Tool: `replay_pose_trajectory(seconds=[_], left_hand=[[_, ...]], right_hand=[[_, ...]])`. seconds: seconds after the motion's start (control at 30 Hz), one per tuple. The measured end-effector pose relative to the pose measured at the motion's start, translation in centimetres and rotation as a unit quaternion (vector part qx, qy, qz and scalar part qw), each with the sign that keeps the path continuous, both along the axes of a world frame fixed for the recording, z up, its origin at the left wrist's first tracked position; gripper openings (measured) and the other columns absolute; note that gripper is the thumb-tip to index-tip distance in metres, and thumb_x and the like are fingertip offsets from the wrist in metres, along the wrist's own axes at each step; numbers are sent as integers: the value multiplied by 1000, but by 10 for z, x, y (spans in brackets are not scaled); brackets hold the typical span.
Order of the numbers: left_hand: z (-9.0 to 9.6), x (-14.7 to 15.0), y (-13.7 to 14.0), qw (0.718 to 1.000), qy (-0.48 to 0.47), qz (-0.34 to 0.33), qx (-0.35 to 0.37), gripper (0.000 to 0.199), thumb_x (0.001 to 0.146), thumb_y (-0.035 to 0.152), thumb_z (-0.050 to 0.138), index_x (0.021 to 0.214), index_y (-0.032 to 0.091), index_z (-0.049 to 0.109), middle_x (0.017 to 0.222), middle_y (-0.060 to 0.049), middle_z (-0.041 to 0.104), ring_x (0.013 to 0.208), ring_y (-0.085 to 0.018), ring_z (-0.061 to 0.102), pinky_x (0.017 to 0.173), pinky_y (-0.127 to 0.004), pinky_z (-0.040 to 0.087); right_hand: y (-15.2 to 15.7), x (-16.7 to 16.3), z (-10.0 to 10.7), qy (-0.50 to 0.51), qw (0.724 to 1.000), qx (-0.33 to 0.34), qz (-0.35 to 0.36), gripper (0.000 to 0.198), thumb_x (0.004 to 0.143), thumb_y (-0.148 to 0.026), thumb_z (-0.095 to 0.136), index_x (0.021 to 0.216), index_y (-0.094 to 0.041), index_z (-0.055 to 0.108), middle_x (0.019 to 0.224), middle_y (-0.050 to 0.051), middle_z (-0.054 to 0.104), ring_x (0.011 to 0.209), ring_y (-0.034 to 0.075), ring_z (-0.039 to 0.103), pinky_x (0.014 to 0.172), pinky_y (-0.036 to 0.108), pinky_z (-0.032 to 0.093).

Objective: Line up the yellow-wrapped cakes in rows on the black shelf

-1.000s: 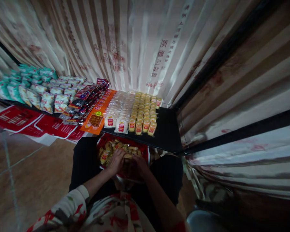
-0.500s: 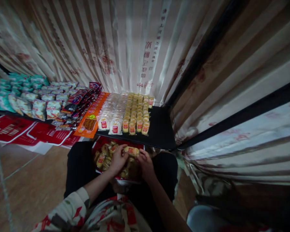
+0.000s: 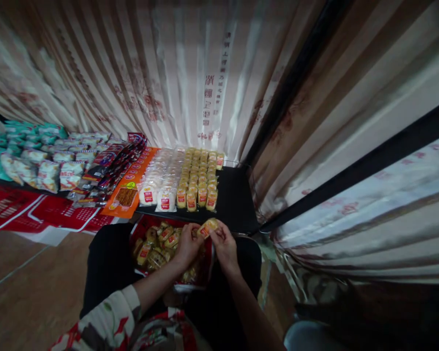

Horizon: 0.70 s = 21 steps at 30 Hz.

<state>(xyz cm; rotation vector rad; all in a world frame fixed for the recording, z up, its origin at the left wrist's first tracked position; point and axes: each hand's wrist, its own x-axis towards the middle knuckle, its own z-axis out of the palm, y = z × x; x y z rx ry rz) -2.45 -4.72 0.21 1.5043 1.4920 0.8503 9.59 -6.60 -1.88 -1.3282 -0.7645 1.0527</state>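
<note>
Between my two hands is a small yellow wrapped snack cake [image 3: 208, 227] with a red label, held above a red box [image 3: 136, 232] on my lap. The fingers of my left hand [image 3: 189, 246] pinch its left end, and my right hand [image 3: 224, 243] grips its right end. Several more wrapped cakes [image 3: 155, 258] lie loose in the box, partly hidden behind my left hand and forearm. Beyond the box, yellow packaged cakes [image 3: 197, 178] stand in rows on a black shelf [image 3: 236, 195].
Left of the yellow rows are white packaged snacks [image 3: 165, 200], an orange packet [image 3: 126, 197], dark packets [image 3: 109, 163], and white and teal bags [image 3: 47, 170]. Red printed sheets [image 3: 7, 209] hang at the shelf's left front. Pleated curtains [image 3: 183, 73] and a dark bar [image 3: 351, 175] close in behind and right.
The held cake has tilted, its right end now higher, and my right hand has turned further around it. The whole view has shifted slightly, so the shelf appears lower and further left.
</note>
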Motion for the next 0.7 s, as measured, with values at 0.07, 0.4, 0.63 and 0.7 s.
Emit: replay_pose_trajectory(seconds=[0.07, 0.4, 0.63, 0.7], left_hand=[[2, 8, 3, 1000, -18, -6, -7, 12, 76, 14, 60, 87, 15, 57, 88, -3, 60, 81, -13, 58, 72, -24, 47], [12, 25, 33, 998, -16, 61, 4, 9, 79, 20, 61, 81, 16, 53, 76, 0, 59, 64, -10, 54, 64, -21, 43], [24, 27, 53, 991, 95, 86, 28, 8, 82, 20, 60, 88, 16, 55, 86, -2, 63, 76, -13, 59, 70, -22, 42], [25, 28, 54, 987, 134, 82, 20, 10, 83, 22, 59, 90, 16, 56, 89, -3, 63, 80, -15, 60, 69, -23, 41]], right_hand=[[6, 7, 4, -38, 999, 18, 4, 48, 73, -38, 64, 117, -20, 56, 101, 8, 67, 87, 20, 67, 80, 35, 56], [50, 10, 24, -198, 973, 114, 4, 37, 79, -28, 58, 115, -20, 56, 109, 9, 60, 94, 18, 62, 84, 35, 54], [63, 1, 23, -271, 953, 137, 0, 24, 83, -26, 50, 104, -19, 59, 116, 11, 56, 94, 18, 63, 87, 36, 52], [63, 1, 23, -283, 950, 135, 2, 26, 84, -26, 47, 106, -20, 60, 117, 12, 56, 95, 19, 62, 88, 36, 52]])
